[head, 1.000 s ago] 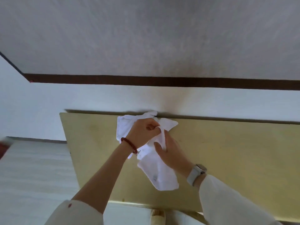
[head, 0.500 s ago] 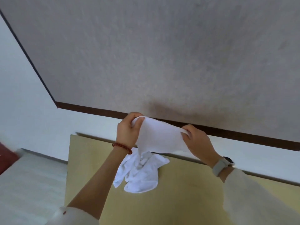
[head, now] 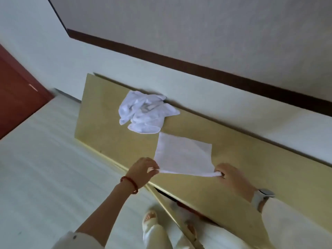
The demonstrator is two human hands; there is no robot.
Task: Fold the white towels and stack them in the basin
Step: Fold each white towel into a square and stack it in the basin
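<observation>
Nearest, the left hand (head: 142,168) and the right hand (head: 229,175) each pinch a near corner of one white towel (head: 183,157), fingers curled tight on the cloth. Half a second ago it hung stretched in the air; now it lies spread flat on the yellow surface (head: 242,159), so I judge the first fold can begin. Farther back, beside it, the crumpled towels (head: 143,112) wait by the wall; no basin is in view.

A flat white cloth towel (head: 183,156) is lying on the yellow-green wooden tabletop (head: 251,159); a crumpled heap of white towels (head: 145,112) is sitting just beside it at eleven o'clock.
</observation>
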